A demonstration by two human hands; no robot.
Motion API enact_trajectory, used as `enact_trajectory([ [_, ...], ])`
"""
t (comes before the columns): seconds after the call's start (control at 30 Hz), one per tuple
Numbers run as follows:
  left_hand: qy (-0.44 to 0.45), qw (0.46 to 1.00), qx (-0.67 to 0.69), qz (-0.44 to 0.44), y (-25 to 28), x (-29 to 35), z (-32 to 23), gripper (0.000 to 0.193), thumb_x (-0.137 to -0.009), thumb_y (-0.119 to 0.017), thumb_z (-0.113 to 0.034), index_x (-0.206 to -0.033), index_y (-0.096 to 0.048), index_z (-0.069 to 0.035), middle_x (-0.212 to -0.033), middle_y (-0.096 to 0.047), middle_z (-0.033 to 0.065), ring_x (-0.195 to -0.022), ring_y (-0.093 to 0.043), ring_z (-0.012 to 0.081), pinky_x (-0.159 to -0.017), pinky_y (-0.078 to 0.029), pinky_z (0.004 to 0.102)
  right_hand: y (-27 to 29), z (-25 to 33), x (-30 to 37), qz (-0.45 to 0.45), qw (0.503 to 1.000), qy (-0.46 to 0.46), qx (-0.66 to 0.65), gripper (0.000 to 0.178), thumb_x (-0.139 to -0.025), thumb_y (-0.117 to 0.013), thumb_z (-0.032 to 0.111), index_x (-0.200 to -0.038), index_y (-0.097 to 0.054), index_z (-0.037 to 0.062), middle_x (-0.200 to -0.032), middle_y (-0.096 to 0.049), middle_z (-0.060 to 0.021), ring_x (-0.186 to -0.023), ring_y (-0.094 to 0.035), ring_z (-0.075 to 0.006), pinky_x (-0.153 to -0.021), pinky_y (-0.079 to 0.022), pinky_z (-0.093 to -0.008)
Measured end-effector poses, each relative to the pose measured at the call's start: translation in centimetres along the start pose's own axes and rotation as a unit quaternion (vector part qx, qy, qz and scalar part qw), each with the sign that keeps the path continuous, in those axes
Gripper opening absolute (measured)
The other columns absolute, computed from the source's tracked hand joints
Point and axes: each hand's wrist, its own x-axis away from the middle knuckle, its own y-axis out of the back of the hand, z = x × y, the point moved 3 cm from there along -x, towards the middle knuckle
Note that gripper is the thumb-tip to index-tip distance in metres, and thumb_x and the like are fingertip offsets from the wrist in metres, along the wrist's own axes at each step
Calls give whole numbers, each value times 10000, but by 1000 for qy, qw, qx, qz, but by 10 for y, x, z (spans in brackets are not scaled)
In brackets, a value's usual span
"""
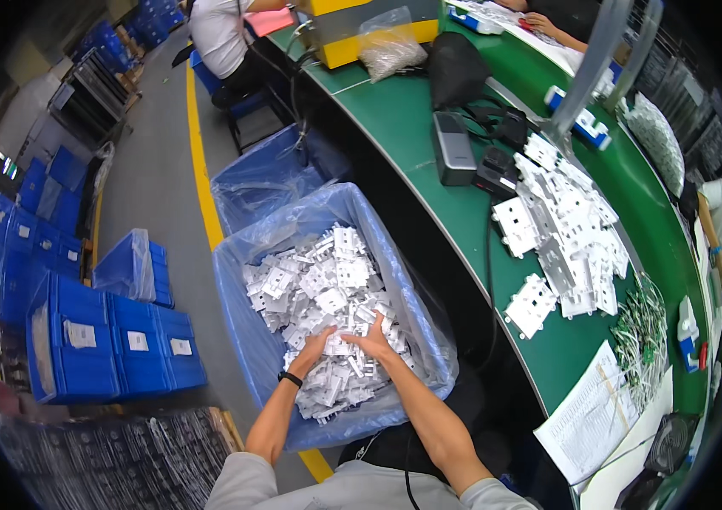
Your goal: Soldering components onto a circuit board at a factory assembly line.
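Note:
A blue crate lined with clear plastic film stands in front of me, heaped with small white plastic parts. They look like flat, squarish housings with holes and clips. Both of my hands reach down into the middle of the heap, close together. My left hand, below a black wristband, presses among the parts with its fingertips largely hidden. Just right of it, my right hand touches the parts with thumb and forefinger spread apart. Whether either hand grips a part, I cannot make out.
A green worktable curves along the right, holding a pile of white parts, a grey box-shaped device, wires and paper sheets. Another blue bin adjoins the crate's far side. Stacked blue crates stand left. Co-workers sit farther off.

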Motion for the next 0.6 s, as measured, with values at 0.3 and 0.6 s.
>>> enact_trajectory([
  [0.3, -160, 975, 152, 25, -8, 51, -38, 623, -930, -707, -402, -1383, -566, 2, -1292, -645, 96, -1131, -629, 195, -967, -492, 331, -2, 28, 11, -50, 997, 32, -39, 1165, -640, -955, 236, -1504, -193, 55, -1420, -476, -254, -1332, -477, -344, -1122, -387, -401],
  [0.6, -251, 943, 220, 4, -17, 84, -48, 495, -991, -621, -212, -1449, -540, -41, -1421, -556, 67, -1298, -492, 179, -1104, -352, 312, 4, 71, 32, -48, 992, 120, -5, 1100, -640, -936, 193, -1494, -247, 107, -1380, -532, -240, -1307, -513, -329, -1108, -398, -389],
])
